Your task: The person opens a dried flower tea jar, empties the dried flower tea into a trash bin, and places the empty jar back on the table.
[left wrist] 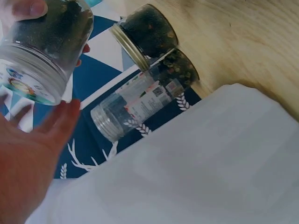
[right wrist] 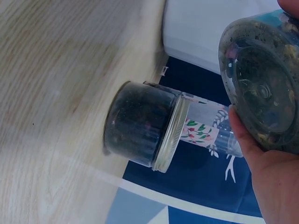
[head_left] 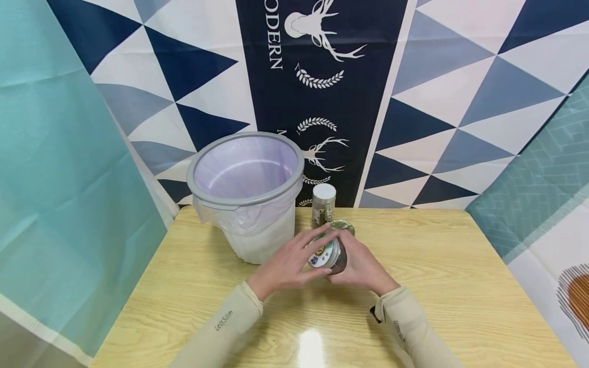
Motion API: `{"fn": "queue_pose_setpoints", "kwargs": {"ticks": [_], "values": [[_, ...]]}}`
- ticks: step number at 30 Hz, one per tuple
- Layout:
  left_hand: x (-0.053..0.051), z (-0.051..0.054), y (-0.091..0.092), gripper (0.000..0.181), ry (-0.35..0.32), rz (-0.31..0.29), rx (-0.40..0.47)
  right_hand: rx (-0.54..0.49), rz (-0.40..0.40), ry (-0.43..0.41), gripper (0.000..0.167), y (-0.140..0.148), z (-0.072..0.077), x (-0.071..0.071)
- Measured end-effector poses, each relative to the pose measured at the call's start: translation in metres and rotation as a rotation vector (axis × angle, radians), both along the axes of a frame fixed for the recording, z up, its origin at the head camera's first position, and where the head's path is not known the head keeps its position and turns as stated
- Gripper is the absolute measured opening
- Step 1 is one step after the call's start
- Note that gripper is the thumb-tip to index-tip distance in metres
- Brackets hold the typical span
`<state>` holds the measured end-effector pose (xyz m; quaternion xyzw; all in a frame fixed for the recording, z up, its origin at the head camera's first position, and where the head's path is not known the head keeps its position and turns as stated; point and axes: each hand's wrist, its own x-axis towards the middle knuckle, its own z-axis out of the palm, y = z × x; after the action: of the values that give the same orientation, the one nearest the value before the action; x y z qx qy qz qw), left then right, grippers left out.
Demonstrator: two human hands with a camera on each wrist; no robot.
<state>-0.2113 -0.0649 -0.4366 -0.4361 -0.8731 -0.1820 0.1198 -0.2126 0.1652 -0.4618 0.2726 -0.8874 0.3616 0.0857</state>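
Observation:
My right hand (head_left: pixel 361 263) grips a clear plastic jar (head_left: pixel 340 259) of dark dried contents, tilted with its lid toward the left hand. The lid (head_left: pixel 323 254) is silvery with a printed label. Around that lid my left hand (head_left: pixel 287 263) is spread, fingers above and thumb below; fingertip contact is hard to make out. In the right wrist view, the bottom of the held jar (right wrist: pixel 264 84) faces the camera. Just behind stand a squat gold-lidded jar (right wrist: pixel 140 123) and a taller, slim jar (left wrist: pixel 149 98) with a white lid (head_left: pixel 324 191).
A white bin (head_left: pixel 257 237) with a grey rim (head_left: pixel 230 202) and a clear liner stands left of the jars. The wooden table (head_left: pixel 428 286) ends against a patterned cloth backdrop (head_left: pixel 428 128). A teal cloth (head_left: pixel 69 168) hangs on the left.

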Motion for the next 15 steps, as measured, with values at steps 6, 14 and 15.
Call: {"fn": "queue_pose_setpoints", "kwargs": {"ticks": [6, 14, 15], "values": [[-0.0008, -0.0015, -0.0063, 0.067, 0.034, -0.115, 0.027, -0.002, 0.004, -0.004, 0.099, -0.0016, -0.0008, -0.0002], [0.0000, -0.0015, -0.0010, 0.070, -0.010, -0.023, 0.025, -0.005, -0.011, 0.000, 0.098, -0.0007, -0.0031, -0.0005], [0.0000, -0.0016, 0.0001, 0.070, -0.014, -0.005, 0.031, -0.005, -0.011, -0.001, 0.097, -0.0011, -0.0034, -0.0007]]}}
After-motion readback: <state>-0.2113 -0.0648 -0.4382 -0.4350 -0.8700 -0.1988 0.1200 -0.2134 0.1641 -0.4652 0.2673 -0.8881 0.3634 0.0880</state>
